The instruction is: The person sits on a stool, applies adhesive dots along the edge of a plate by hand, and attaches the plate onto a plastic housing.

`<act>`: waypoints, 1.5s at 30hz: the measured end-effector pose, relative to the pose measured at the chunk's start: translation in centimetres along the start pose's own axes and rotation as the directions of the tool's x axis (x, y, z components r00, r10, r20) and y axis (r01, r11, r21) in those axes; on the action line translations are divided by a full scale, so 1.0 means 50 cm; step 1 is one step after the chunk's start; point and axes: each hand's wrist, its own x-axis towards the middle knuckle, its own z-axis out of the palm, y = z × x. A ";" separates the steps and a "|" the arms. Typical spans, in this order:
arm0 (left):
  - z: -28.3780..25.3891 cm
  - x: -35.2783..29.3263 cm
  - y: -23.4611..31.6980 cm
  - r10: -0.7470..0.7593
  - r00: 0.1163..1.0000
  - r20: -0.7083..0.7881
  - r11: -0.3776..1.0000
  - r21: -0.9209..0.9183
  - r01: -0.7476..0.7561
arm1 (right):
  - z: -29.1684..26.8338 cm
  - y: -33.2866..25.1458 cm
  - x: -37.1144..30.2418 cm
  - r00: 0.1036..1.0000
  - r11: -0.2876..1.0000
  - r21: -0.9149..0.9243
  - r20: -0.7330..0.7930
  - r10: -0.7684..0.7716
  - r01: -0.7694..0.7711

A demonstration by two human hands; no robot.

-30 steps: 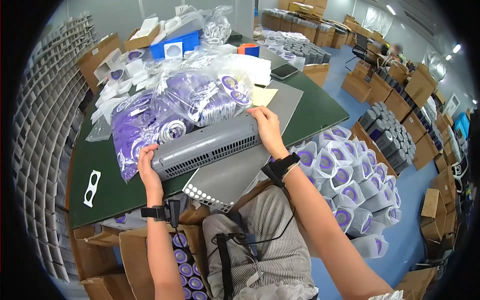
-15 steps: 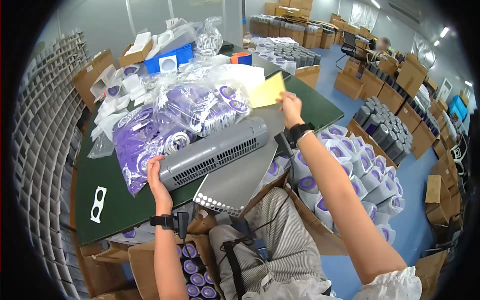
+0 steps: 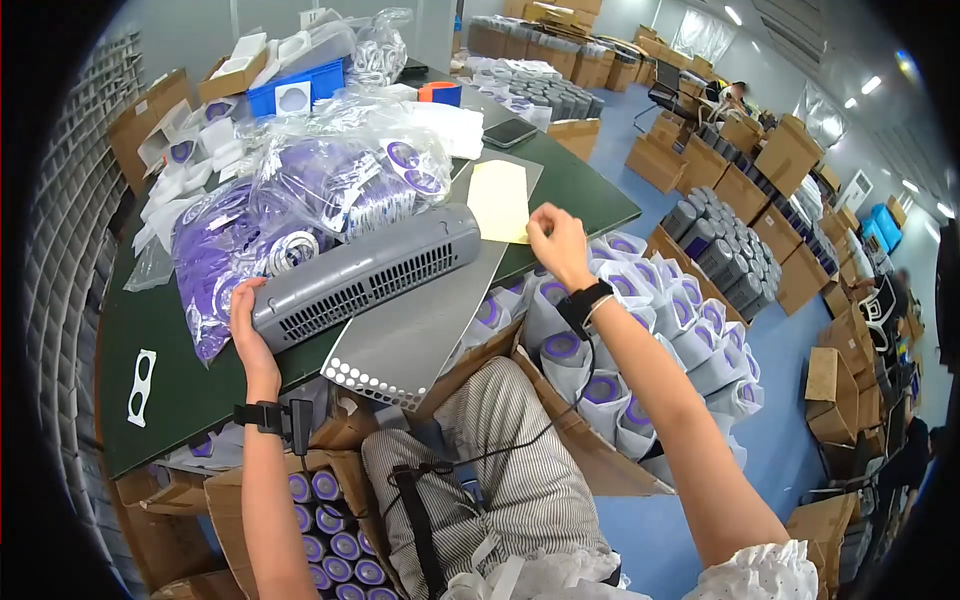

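Observation:
A long grey rounded casing (image 3: 365, 275) with rows of vent slots lies slantwise across the near table edge and a flat grey sheet. My left hand (image 3: 250, 325) grips its left end, fingers over the top. A pale yellow sheet of paper (image 3: 498, 200) lies on the far part of the grey sheet (image 3: 415, 335), which has white round dots along its near edge. Just right of the paper's near corner is my right hand (image 3: 558, 243), its fingers pinched together. Whatever is between those fingertips, if anything, is too small to make out.
Plastic bags of purple parts (image 3: 215, 250) crowd the green table (image 3: 105, 400) behind the casing. A phone (image 3: 510, 132) lies beyond the paper. White-wrapped cylinders fill a carton (image 3: 590, 440) at my right; another carton (image 3: 235, 500) of purple-ended cylinders stands below my left forearm.
The yellow paper has gone from raised in my right hand to lying on the grey sheet. My right hand has come off it, nearer to me. The left hand keeps its hold; the view has shifted.

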 end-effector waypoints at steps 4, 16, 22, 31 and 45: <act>0.008 0.001 -0.004 -0.003 1.000 0.029 1.000 0.007 0.003 | 0.006 0.039 0.028 0.945 0.946 -0.026 0.065 -0.320 0.322; 0.002 -0.006 0.009 0.044 0.999 0.004 0.997 0.057 -0.044 | -0.070 0.076 -0.042 0.818 0.849 -0.209 0.450 -0.357 0.485; -0.006 -0.001 0.011 0.056 0.998 -0.002 0.997 0.054 -0.056 | -0.089 0.108 -0.072 0.929 -0.044 0.998 0.065 0.365 -0.053; -0.027 0.012 -0.034 0.002 1.000 -0.030 1.000 0.002 -0.002 | -0.084 0.171 -0.160 0.799 0.466 0.656 0.410 0.441 -0.594; -0.007 0.019 -0.051 -0.081 0.997 0.021 0.997 -0.006 0.081 | -0.378 0.650 -0.170 0.758 0.081 0.997 -0.044 0.651 -0.012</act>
